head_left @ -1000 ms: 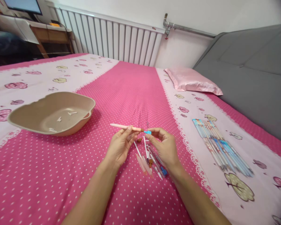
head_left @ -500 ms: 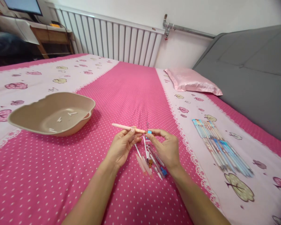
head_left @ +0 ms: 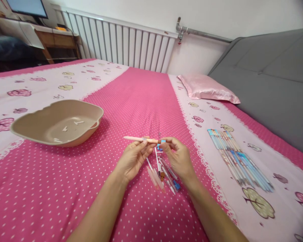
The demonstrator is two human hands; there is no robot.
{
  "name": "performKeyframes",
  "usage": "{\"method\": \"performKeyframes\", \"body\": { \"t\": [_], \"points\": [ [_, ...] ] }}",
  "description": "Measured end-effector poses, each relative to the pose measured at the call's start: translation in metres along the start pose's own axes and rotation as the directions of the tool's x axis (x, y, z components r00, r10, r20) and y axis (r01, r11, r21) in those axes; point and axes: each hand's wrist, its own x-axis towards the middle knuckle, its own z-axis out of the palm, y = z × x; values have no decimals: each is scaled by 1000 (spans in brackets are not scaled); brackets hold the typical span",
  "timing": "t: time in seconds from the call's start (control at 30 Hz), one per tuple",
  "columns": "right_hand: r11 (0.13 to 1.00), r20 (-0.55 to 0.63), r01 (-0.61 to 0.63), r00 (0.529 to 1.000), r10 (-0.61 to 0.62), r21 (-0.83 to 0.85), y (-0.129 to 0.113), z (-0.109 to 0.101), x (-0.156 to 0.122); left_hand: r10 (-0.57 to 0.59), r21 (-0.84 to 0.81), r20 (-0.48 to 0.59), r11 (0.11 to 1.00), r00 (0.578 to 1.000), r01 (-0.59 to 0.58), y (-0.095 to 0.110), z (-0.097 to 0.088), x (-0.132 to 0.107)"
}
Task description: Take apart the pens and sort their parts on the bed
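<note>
A pale pink and peach pen (head_left: pixel 135 138) lies crosswise between my two hands, its slim tapered end pointing left. My left hand (head_left: pixel 132 158) is closed on its middle with thumb and fingers. At the brown right end of the pen, my right hand (head_left: pixel 178 154) pinches with thumb and forefinger. Small blue pieces (head_left: pixel 161 145) show close to the right fingertips; whether they are touched I cannot tell. Below the hands, a loose pile of pen parts (head_left: pixel 164 174) rests on the bedspread: clear barrels, white refills, pinkish tubes, and brown and blue bits.
To the left stands a beige basin (head_left: pixel 42 126) with several small white pieces in it. Two rows of pens (head_left: pixel 244 168) lie on the right side of the bedspread (head_left: pixel 151 90). Farther back are a pink pillow (head_left: pixel 208 88), a grey headboard (head_left: pixel 270 67) and a white radiator (head_left: pixel 123 40).
A brown piece now shows at the pen's right end, where a thin tip showed before. The right fingers have shifted slightly, and the pen has moved a little to the right.
</note>
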Motion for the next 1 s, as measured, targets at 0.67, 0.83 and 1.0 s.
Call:
{"method": "performKeyframes", "body": {
  "t": [0.67, 0.83, 1.0],
  "points": [
    [811, -69, -152, 971, 231, 565, 1, 3, 5, 56, -20, -22, 998, 998, -56, -8, 8, -6],
    [762, -40, -207, 955, 293, 614, -1, 0, 5, 185, 133, 22, 974, 983, -186, -11, 14, -9],
    [738, 66, -244, 963, 263, 629, -7, 0, 3, 192, 101, 23, 976, 981, -193, -13, 16, -9]
  ]
}}
